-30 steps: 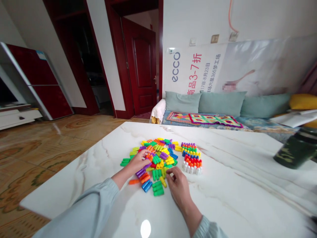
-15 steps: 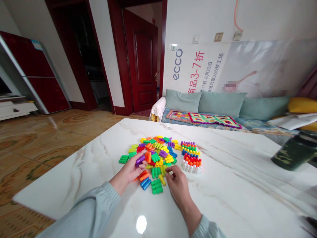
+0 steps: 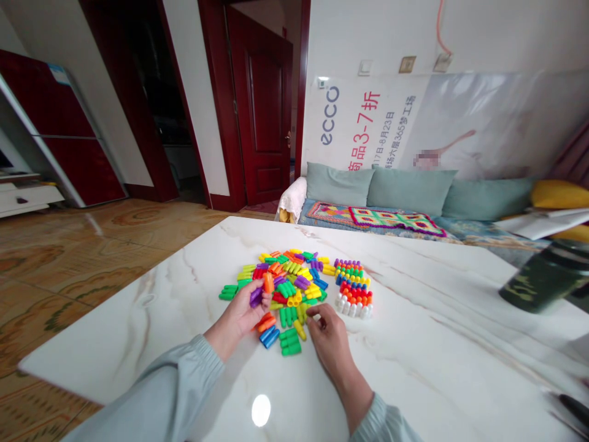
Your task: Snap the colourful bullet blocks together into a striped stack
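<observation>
My left hand (image 3: 245, 314) is closed around a purple bullet-shaped plastic building piece (image 3: 256, 298). An orange piece (image 3: 268, 282) stands upright at its fingertips. On the right side of the colourful pile, my right hand (image 3: 329, 336) has thumb and fingers pressed together beside a yellow-green piece (image 3: 302, 312). Whether anything is pinched there is hidden. Between the hands lie green pieces (image 3: 290, 342), a single yellow piece (image 3: 300, 330) and blue pieces (image 3: 269, 336). More orange pieces (image 3: 265, 321) rest just under the left hand.
Rows of joined pieces, sorted by colour, form a block (image 3: 354, 288) right of the pile, with white ones nearest me. A dark green camouflage cup (image 3: 543, 279) stands on the marble-patterned table (image 3: 427, 356). Behind is a sofa with cushions (image 3: 409, 187).
The orange piece has come up and left to the fingertips of my left hand, and the purple piece has turned in its grip. My right hand has hardly moved.
</observation>
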Motion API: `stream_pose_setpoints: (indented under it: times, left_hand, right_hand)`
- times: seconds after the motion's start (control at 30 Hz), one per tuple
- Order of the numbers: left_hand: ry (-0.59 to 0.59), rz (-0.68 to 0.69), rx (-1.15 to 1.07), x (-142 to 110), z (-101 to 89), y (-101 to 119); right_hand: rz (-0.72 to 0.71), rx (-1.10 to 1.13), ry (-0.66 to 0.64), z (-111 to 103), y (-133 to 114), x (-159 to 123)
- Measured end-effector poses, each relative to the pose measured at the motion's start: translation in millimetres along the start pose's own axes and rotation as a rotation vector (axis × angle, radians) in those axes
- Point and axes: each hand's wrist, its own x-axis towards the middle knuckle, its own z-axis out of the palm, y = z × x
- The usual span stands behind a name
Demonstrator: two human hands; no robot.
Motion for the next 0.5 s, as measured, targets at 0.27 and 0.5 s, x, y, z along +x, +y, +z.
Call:
stream_pose_setpoints:
  times: [0.27, 0.5]
  left_hand:
    - [-0.138, -0.069, -0.011, 0.1, -3.3, 1.9]
    - [-0.067, -0.076, -0.056, -0.6, -1.4, 4.7]
  right_hand:
    - [-0.001, -0.012, 0.003, -0.3, -1.1, 0.6]
    - [0.004, 0.001, 0.001, -0.4, -1.6, 0.2]
